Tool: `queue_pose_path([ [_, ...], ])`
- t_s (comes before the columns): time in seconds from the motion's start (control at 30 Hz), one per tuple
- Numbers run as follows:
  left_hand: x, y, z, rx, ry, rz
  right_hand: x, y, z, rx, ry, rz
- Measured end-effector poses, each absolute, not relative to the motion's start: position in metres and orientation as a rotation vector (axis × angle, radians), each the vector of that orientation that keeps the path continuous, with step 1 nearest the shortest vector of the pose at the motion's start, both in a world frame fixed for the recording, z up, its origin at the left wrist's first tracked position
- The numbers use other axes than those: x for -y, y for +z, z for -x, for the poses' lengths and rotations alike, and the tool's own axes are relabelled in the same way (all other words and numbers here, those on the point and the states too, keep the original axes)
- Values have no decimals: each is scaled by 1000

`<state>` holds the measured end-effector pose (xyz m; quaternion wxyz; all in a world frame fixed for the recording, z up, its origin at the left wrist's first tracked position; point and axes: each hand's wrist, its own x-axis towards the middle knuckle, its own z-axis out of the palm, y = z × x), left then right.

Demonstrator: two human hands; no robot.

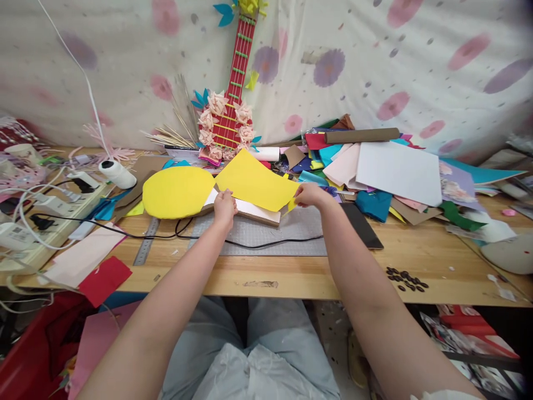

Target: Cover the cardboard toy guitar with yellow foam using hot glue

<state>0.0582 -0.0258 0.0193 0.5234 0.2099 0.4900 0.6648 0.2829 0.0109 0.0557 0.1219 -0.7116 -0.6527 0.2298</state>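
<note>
My left hand is closed at the lower left edge of a yellow sheet, right over the neck of a cardboard guitar shape. My right hand pinches the sheet's right corner, where a small yellow flap hangs below the fingers. The guitar shape has a rounded body covered in yellow and a bare white neck with brown cardboard sides. The sheet slants above this neck and hides part of it. Beneath lies a grey cutting mat, crossed by a black cable.
A finished red guitar model with pink flowers leans against the back curtain. Coloured sheets pile up at the back right. Several dark beans lie at the front right. A metal ruler, thread spool and power strip are left.
</note>
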Motion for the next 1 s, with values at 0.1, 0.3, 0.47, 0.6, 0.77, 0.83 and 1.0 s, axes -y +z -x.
queue_pose_path([
  [0.1,30,21,-68,-1106,1550,-543,-6,86,-291,1835,750,1974],
  [0.3,38,37,-94,-944,1426,-579,12,100,-256,1828,943,1375],
  [0.47,39,51,-105,-760,1354,-573,12,70,-216,2042,698,1230],
  [0.6,30,51,-104,-942,1477,-415,12,51,-193,2218,337,1296],
  [0.77,18,51,-88,-1047,1636,-218,11,42,-189,1969,388,1136],
  [0.83,16,50,-83,-1057,1635,-203,9,39,-190,1859,501,1107],
  [1.0,16,40,-84,-1138,1568,-240,11,27,-177,2004,498,1062],
])
